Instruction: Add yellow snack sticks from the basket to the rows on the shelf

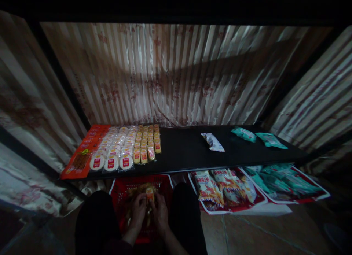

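Note:
Both my hands are down in a red plastic basket (162, 183) between my knees. My left hand (137, 210) and my right hand (160, 211) are curled together around small yellow snack packets (150, 193) with a red label. More such packets lie dimly in the basket under my fingers. On the black shelf (187, 148) above, rows of the same yellow packets (147, 143) lie next to rows of round white wrapped cakes (115, 150) and a flat orange bag (84, 152).
A single white packet (213, 142) and two teal packets (258, 137) lie on the shelf's right half. Open display bags of red-yellow snacks (220, 187) and teal snacks (283, 181) sit on the floor at right. Striped cloth lines the shelf's back and sides.

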